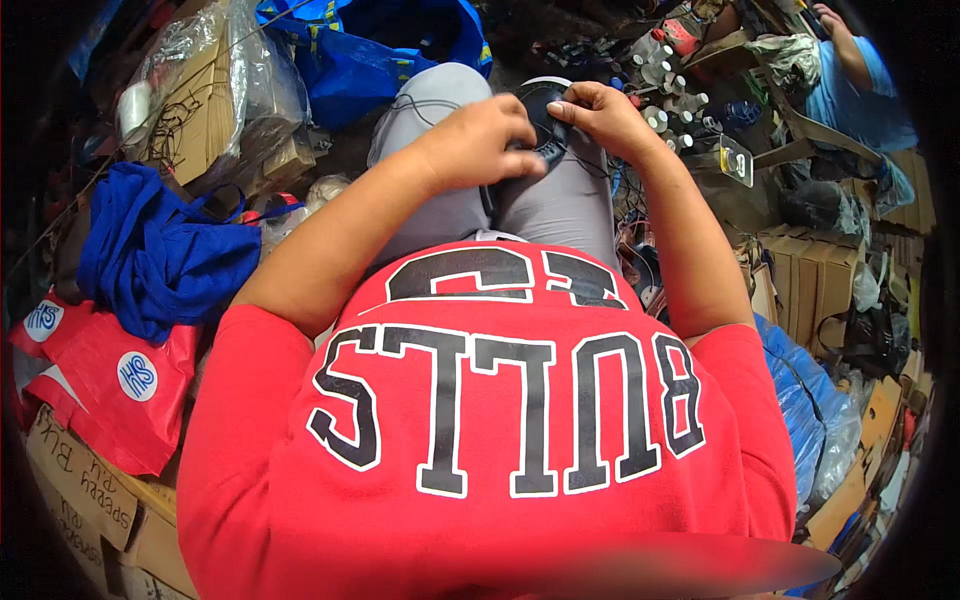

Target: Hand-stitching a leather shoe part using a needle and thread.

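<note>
A black item that looks like a shoe (546,98) lies across my right thigh, a pale rim along its far end. My right hand (606,116) pinches its right edge between thumb and fingers. On the other side, my left hand (482,142) hovers over my lap close to the black item, smeared by motion, its fingers bent and thumb apart. Whether it holds anything does not show. A thin black cord (425,104) loops over my left knee toward that hand.
A blue bag (370,60) stands beyond my knees. To the left lie blue cloth (150,245), a red plastic bag (120,380) and cardboard (85,480). Several small white-capped bottles (655,75) stand at the far right, near another person's arm (848,50). Cardboard boxes (810,265) sit right.
</note>
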### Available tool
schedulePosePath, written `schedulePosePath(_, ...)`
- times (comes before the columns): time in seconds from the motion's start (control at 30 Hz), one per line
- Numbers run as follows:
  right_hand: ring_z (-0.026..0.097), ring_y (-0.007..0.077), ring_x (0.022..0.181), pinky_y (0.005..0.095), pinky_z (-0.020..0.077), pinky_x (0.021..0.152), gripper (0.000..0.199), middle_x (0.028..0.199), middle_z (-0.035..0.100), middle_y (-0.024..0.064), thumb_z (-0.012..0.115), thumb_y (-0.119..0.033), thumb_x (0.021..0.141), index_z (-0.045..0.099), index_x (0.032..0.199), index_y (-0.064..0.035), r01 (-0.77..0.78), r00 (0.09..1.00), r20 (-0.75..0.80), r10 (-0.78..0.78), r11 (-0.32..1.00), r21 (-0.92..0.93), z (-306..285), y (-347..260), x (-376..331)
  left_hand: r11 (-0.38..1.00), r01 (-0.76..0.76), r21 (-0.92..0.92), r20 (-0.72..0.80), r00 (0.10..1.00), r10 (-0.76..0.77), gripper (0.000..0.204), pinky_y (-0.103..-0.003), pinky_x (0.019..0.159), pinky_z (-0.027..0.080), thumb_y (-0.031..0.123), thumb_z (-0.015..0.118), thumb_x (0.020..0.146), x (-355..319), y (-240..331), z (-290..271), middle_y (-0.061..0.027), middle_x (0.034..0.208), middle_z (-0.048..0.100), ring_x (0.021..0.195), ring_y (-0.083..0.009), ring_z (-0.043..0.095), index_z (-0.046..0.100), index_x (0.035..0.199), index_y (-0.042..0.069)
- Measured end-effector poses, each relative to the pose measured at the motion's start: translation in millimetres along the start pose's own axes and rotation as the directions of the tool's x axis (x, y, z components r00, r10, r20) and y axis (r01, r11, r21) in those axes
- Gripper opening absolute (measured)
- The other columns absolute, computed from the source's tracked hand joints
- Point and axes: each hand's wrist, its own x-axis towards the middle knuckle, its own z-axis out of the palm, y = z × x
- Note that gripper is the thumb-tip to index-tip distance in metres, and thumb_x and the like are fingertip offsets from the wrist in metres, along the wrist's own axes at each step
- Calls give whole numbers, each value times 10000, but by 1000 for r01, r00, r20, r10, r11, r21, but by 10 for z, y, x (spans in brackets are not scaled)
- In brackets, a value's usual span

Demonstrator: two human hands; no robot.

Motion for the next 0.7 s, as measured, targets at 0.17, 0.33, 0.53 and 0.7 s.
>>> schedulePosePath(0.17,500,104,611,272,442,599,289,677,585,14,755,-298,777,658,842,-33,218,899,-362,-247,969,-118,100,-19,-147,996,-9,-89,-242,970,-12,333,-366,900,431,230,704,774,388,-221,126,-142,1072,576,1039,-289,545,621,1046,56)
schedulePosePath(0.33,497,111,600,275,417,561,316,649,564,41,686,-292,841,620,761,5,134,965,-217,-149,988,-82,83,-150,-584,982,40,-186,-124,990,-64,376,-360,913,415,208,718,769,542,-275,335,-147,1093,531,1053,-306,516,553,1085,86)
schedulePosePath(0.53,551,300,558,384,433,552,249,640,568,190,607,-234,823,608,761,7,142,986,-38,-163,934,-329,157,-172,-605,970,-17,-241,-116,993,-11,345,-345,920,384,213,706,794,584,-326,424,-136,1071,511,1035,-287,483,548,1079,100)
schedulePosePath(0.7,522,342,567,419,404,551,254,639,511,206,582,-202,801,531,691,21,187,975,-39,-219,901,-392,137,-214,-773,962,-112,-250,-133,988,80,363,-358,934,391,224,709,777,609,-360,470,-146,1070,520,1052,-299,491,551,1069,77)
